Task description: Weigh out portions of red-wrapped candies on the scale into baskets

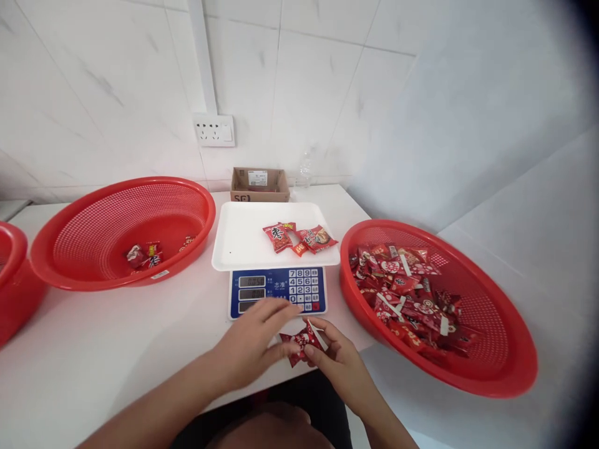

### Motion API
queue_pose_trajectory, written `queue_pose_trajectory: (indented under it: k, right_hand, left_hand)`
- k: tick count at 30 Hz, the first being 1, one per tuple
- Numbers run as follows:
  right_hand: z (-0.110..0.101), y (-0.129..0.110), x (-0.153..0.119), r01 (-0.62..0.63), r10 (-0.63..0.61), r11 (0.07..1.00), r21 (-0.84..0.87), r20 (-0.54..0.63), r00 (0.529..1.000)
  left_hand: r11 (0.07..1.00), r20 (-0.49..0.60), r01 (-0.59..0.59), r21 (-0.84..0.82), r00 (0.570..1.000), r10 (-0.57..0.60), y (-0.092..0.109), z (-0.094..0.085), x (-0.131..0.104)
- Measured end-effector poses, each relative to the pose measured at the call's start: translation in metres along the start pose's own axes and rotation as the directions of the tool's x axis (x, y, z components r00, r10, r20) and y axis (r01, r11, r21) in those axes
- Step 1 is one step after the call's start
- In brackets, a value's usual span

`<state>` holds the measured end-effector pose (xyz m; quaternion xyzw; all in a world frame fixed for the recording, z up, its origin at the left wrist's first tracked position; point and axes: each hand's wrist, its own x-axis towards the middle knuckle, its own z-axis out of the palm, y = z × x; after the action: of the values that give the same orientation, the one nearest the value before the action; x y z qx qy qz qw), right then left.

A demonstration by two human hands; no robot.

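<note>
Near the table's front edge, my right hand (334,357) pinches a small dark red snack packet (303,340) with white print. My left hand (255,340) reaches over the packet from the left, fingers stretched out and thumb apart, its thumb tip at the packet's near side; whether it presses on it is hard to tell. Just beyond my hands stands a blue digital scale (276,284), its lower keys partly hidden by my left fingers. On its white tray (238,234) lie several red snack packets (318,239), toward the right side.
To the right, a red mesh basket (503,349) holds many red packets. A second red basket (93,231) at left has a few packets in it, and another red basket (12,274) shows at the left edge. Behind the scale are a cardboard box (259,196) and clear bottle (305,169).
</note>
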<state>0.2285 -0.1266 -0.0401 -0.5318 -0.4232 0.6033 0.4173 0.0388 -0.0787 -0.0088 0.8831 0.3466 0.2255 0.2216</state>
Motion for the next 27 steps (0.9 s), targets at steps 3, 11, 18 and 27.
queue_pose_trajectory:
  k: [3, 11, 18, 27]
  right_hand:
    - [-0.013, -0.004, 0.002, 0.007, -0.011, 0.999, -0.052, -0.079, 0.997]
    - [-0.03, -0.017, -0.005, 0.06, -0.078, 0.971, -0.232, -0.07, 0.995]
    - [-0.033, -0.02, -0.003, 0.086, -0.094, 0.945, -0.315, -0.011, 0.995]
    - [-0.024, -0.025, -0.002, 0.174, -0.167, 0.913, -0.369, 0.049, 0.985]
  left_hand:
    - [0.989, -0.077, 0.001, 0.145, 0.997, 0.01, -0.021, -0.014, 0.036]
    - [0.938, 0.149, 0.015, 0.346, 0.986, -0.071, -0.05, -0.02, 0.107]
    - [0.938, 0.061, -0.002, 0.348, 0.998, -0.02, -0.054, -0.037, 0.1]
    - [0.906, 0.185, -0.067, 0.417, 0.983, -0.012, -0.057, -0.016, 0.166]
